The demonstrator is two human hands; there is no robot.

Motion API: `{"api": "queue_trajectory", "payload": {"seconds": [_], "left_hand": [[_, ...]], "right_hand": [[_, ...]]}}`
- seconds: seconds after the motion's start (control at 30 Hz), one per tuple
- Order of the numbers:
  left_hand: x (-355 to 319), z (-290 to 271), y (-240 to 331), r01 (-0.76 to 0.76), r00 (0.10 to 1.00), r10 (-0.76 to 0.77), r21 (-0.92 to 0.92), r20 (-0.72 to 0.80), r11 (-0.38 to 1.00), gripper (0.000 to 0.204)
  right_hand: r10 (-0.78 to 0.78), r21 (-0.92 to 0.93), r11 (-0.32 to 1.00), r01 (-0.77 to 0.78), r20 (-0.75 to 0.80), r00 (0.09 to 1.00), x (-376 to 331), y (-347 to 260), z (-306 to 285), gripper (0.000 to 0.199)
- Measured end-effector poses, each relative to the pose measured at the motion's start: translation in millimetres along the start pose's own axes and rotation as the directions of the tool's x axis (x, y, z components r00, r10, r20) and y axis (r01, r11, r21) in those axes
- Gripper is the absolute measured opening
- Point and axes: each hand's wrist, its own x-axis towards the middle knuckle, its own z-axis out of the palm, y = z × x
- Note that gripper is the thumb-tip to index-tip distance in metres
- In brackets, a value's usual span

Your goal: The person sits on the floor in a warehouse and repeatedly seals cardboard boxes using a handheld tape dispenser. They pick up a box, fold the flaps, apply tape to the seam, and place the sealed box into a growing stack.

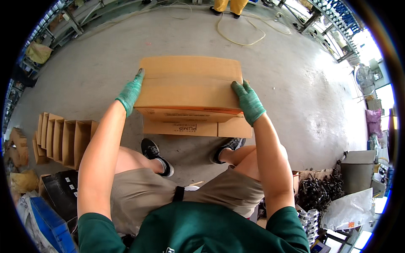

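A closed brown cardboard box [190,90] is gripped between my two green-gloved hands, straight ahead of me. My left hand [132,92] presses against its left side, thumb near the upper left edge. On the opposite side, my right hand [249,101] clasps the right end, its thumb over the top edge and the other fingers partly hidden. Directly beneath sits a second cardboard box [181,128], mostly covered by the first; I cannot tell whether the two touch. My feet stand on the near side of the boxes.
Folded-open cardboard cartons [67,141] stand in a row at my left. A blue crate [50,223] and a black box [61,192] lie behind them. At my right is a heap of black parts [320,187]. A yellow hose [240,42] curls near another person's legs [230,6].
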Motion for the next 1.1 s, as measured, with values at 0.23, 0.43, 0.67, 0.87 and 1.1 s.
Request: {"api": "queue_trajectory", "payload": {"seconds": [0.23,0.43,0.67,0.87,1.1], "left_hand": [[-46,-55,28,-0.08,0.974,0.217,-0.786,0.07,0.613,0.104],[-73,-130,26,-0.086,0.961,0.173,-0.359,0.217,0.93,0.106],[-98,-204,-18,-0.019,0.999,0.032,-0.393,0.025,0.919,0.061],[-146,-242,-116,-0.04,0.983,-0.049,-0.46,-0.18,0.887,0.051],[-192,-219,-328,0.027,0.922,-0.104,-0.206,-0.374,0.978,0.04]], "right_hand": [[-0.573,-0.048,0.811,0.584,0.144,0.807,-26,-33,-21,0.076],[-0.403,-0.106,0.894,0.436,0.24,0.883,-14,-33,15,0.076],[-0.731,0.029,0.647,0.762,0.311,0.608,-10,-49,89,0.075],[-0.668,0.16,0.734,0.66,0.343,0.66,5,-48,105,0.068],[-0.547,0.01,0.827,0.561,0.237,0.803,8,-43,61,0.055]]}}
